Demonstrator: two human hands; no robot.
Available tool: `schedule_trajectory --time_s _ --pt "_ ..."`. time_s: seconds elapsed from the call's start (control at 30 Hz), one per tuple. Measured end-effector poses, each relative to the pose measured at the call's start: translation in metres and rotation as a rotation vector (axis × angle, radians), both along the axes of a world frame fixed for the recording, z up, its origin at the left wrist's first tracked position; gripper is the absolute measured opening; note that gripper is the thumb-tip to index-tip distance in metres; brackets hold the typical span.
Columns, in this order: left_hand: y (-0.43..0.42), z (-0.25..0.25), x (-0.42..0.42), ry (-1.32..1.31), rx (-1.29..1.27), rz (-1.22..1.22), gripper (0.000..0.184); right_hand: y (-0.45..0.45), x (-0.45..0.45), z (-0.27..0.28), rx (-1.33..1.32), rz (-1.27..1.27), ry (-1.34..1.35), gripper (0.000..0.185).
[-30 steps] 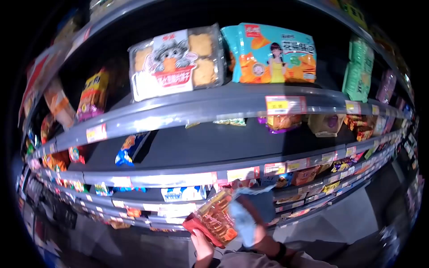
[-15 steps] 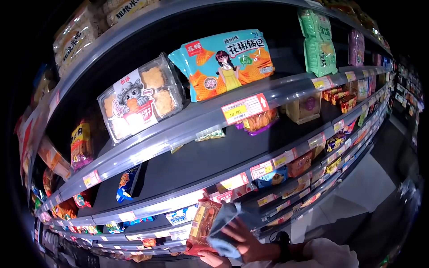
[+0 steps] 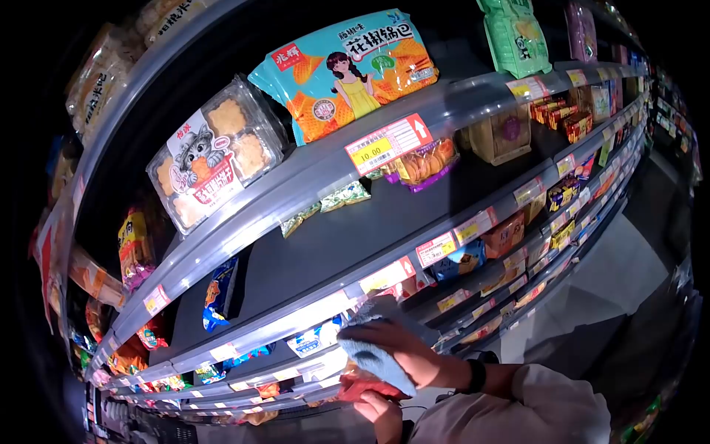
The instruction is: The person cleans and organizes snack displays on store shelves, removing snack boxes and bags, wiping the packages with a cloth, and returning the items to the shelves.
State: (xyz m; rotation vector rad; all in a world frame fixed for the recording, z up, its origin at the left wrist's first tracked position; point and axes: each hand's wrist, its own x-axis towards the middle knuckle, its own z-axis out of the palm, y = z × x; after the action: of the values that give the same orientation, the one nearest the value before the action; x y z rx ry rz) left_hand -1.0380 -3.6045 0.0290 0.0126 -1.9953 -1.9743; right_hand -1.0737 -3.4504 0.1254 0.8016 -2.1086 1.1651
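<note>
My right hand [image 3: 403,346] presses a blue-grey cloth [image 3: 376,359] over the snack package, and its fingers wrap round the cloth. Below it, my left hand [image 3: 377,411] grips the bottom end of the red snack package [image 3: 364,386]. Most of the package is hidden behind the cloth and my right hand. Both hands are in front of the lower shelves. A blue cloth edge hangs down between the two hands.
Above are a cookie tray [image 3: 214,155] and a turquoise snack bag [image 3: 347,78] behind a shelf rail [image 3: 318,159]. A green bag [image 3: 515,37] stands at upper right. Lower shelves hold small packets, including a blue one [image 3: 219,294]. Grey floor [image 3: 592,288] shows at right.
The view has turned and shifted along the shelves. The cloth, beside the package earlier, now covers most of its front, with my right hand over it. My left hand still holds the package's lower end.
</note>
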Motion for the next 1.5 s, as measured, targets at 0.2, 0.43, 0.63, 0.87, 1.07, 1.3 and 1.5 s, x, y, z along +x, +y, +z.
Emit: schedule_trajectory --time_s 0.2,0.43,0.63,0.87,1.07,1.3,1.5 --pt "0.003 0.004 0.001 -0.040 -0.097 -0.062 0.074 0.008 0.007 -0.020 0.169 -0.037 0.034 0.058" --pt "0.002 0.014 0.001 -0.009 -0.113 0.037 0.058 0.019 -0.007 -0.039 0.212 -0.187 0.003 0.052" --pt "-0.005 0.019 -0.004 -0.026 -0.057 -0.018 0.060 0.018 -0.003 -0.052 0.171 -0.296 0.068 0.051" --pt "-0.014 0.007 -0.026 -0.178 0.415 -0.003 0.069 -0.009 0.036 -0.041 0.291 -0.147 -0.032 0.038" --pt "-0.101 -0.082 -0.061 -0.056 -0.129 -0.273 0.055 -0.035 0.048 -0.045 0.227 -0.001 0.123 0.040" --pt "-0.030 0.037 -0.010 -0.156 0.687 -0.293 0.070 0.016 0.000 -0.042 0.079 -0.195 0.187 0.046" --pt "-0.057 0.078 -0.002 0.124 0.251 0.006 0.063 0.013 0.007 -0.093 -1.207 0.533 -0.533 0.058"
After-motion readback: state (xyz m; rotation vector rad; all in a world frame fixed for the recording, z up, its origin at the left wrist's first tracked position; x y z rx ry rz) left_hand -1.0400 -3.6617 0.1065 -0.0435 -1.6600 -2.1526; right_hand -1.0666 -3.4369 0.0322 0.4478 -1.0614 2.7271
